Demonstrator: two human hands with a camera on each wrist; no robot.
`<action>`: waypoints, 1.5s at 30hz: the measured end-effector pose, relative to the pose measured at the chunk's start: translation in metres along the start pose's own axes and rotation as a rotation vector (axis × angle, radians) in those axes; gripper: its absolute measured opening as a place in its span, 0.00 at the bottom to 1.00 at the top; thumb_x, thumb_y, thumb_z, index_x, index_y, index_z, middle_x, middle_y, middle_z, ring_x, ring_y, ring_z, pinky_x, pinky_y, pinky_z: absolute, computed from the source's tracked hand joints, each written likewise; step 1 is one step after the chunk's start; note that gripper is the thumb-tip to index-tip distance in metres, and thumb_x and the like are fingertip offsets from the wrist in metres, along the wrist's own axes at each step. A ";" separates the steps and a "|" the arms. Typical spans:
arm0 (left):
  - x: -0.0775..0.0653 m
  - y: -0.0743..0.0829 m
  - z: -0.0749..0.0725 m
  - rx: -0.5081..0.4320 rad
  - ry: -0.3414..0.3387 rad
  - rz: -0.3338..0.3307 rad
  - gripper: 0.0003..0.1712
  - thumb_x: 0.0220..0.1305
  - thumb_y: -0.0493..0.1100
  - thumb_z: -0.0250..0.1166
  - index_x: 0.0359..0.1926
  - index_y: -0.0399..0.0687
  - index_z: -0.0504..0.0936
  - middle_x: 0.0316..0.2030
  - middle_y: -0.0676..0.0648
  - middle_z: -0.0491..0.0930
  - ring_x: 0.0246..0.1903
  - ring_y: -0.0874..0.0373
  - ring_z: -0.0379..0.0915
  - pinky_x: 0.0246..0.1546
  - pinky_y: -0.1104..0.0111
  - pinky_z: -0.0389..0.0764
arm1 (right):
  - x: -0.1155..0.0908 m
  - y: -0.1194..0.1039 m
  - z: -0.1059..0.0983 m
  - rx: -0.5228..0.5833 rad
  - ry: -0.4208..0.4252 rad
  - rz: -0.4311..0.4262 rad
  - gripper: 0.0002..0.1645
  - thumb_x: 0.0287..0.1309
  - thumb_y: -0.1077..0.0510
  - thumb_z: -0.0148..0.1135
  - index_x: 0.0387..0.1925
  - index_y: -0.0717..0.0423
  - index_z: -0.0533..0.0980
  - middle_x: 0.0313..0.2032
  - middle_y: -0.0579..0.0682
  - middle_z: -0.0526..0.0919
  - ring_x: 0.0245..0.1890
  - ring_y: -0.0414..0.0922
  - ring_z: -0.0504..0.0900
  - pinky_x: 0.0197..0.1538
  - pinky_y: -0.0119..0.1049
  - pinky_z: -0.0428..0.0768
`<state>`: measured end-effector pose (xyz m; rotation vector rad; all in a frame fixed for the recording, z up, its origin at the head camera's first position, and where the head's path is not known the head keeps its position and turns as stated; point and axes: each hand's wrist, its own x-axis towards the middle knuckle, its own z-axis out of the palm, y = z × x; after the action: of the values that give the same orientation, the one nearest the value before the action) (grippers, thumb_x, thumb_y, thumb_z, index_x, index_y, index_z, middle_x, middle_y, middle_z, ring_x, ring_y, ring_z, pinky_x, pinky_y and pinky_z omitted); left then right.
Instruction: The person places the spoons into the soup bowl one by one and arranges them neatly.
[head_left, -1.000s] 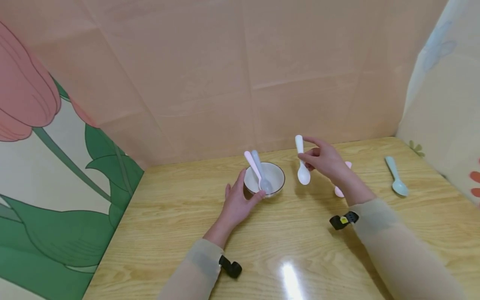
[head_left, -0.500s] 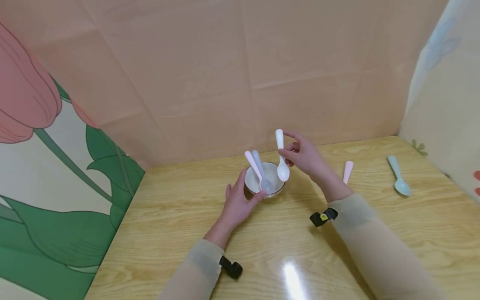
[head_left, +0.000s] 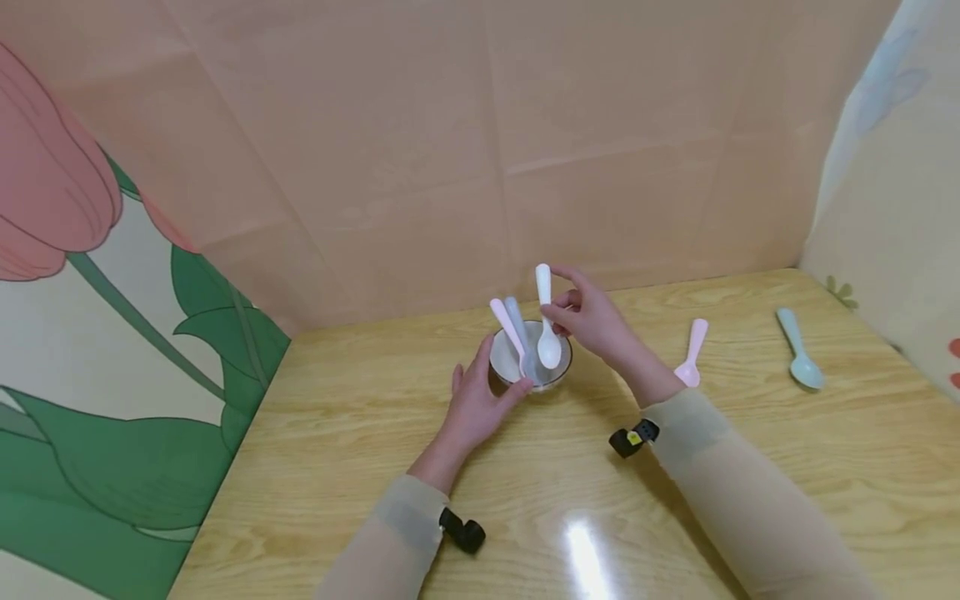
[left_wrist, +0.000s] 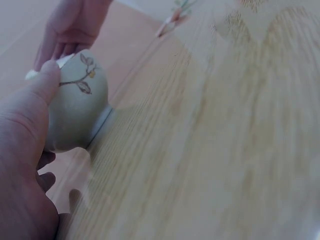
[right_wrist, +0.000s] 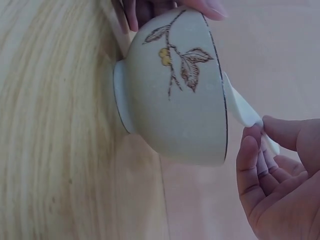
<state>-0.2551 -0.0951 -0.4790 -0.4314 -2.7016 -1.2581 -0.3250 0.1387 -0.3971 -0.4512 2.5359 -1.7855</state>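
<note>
A white bowl [right_wrist: 175,115] with a dark rim and a painted branch stands on the wooden table. My left hand [head_left: 476,404] grips its left side, thumb at the near rim. Inside lean a pink spoon [head_left: 508,332] and a grey-blue spoon [head_left: 517,321], handles up past the far rim. My right hand [head_left: 592,321] pinches a white spoon [head_left: 549,348] by its handle, bowl end down, over the right part of the bowl. In the right wrist view the white spoon's [right_wrist: 241,107] tip is hidden behind the rim, so I cannot tell whether it touches the bowl.
On the table [head_left: 360,383] to the right lie another pink spoon [head_left: 694,346], partly behind my right forearm, and a pale green spoon [head_left: 801,354]. A peach-coloured sheet [head_left: 390,167] rises behind the table. A flower-printed panel [head_left: 135,350] borders the left side.
My right hand has carried the white spoon leftward from beside the bowl to above it. The pink spoon on the table shows more from behind that arm. My left hand stays on the bowl.
</note>
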 end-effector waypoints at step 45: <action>0.000 -0.003 0.000 0.005 -0.009 0.000 0.56 0.77 0.66 0.68 0.90 0.55 0.48 0.83 0.42 0.63 0.82 0.46 0.60 0.82 0.35 0.33 | 0.001 0.003 0.015 -0.201 -0.107 0.053 0.48 0.78 0.61 0.68 0.88 0.46 0.55 0.38 0.57 0.89 0.32 0.57 0.86 0.31 0.38 0.82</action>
<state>-0.2560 -0.0970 -0.4806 -0.4378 -2.7111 -1.2527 -0.3236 0.1253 -0.4051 -0.4643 2.6360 -1.4544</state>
